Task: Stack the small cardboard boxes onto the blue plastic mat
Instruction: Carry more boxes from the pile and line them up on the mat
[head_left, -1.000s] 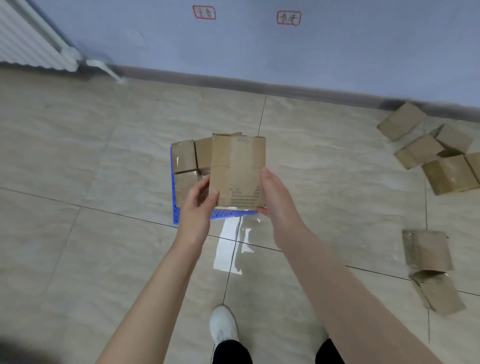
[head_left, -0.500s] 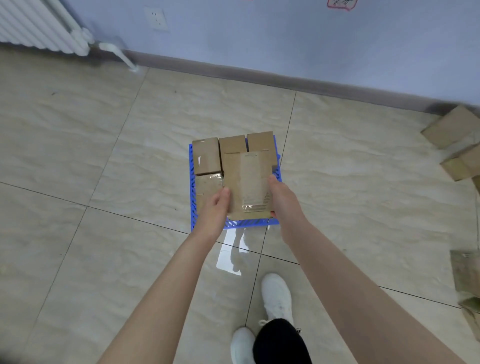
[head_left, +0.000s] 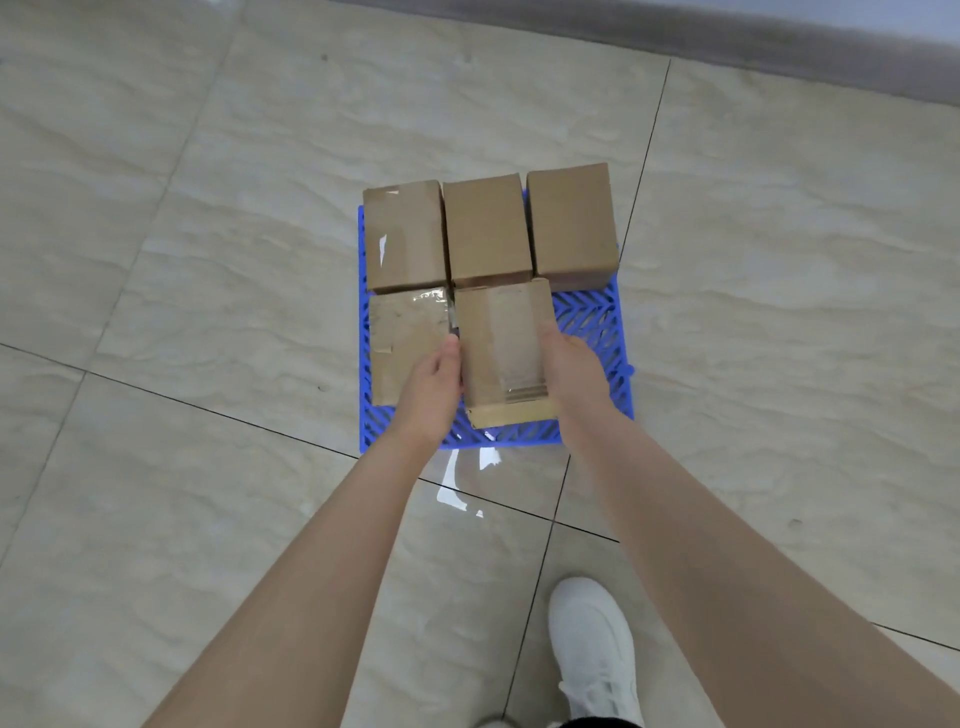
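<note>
The box (head_left: 504, 348) is coming down now from where it was getting held up in the air a second ago, sliding into the front-middle spot on the blue mat (head_left: 592, 322) right beside the front-left box (head_left: 405, 338). The left hand (head_left: 431, 384) and right hand (head_left: 574, 371) are both gripping its sides, so it's looking nearly placed, leaving just the front-right spot showing bare.

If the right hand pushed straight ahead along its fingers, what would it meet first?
Most likely the back-right box. The right hand, gripping the right side of the held box, points across a bare strip of blue mat toward that box's near face. Its height is unclear from one view.
</note>
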